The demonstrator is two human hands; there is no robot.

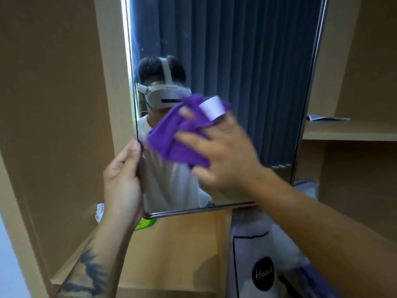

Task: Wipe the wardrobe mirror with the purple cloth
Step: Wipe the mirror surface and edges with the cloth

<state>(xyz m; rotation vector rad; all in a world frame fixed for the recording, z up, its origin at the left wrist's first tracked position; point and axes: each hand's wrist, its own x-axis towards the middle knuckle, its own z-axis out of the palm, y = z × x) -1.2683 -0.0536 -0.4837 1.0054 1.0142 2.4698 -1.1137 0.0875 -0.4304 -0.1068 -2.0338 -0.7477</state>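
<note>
Both hands up: right hand (223, 155) presses purple cloth (178, 136); left hand (123, 179) grips mirror (236, 61) edge.

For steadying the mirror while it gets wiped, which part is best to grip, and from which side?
The mirror's left edge near the bottom corner, from the left, where the left hand grips now. That edge stands free of the wardrobe panel, and this keeps clear of the purple cloth.

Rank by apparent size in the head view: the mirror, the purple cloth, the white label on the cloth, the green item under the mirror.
1. mirror
2. purple cloth
3. white label and green item: similar, and the green item is partly hidden, so unranked.
</note>
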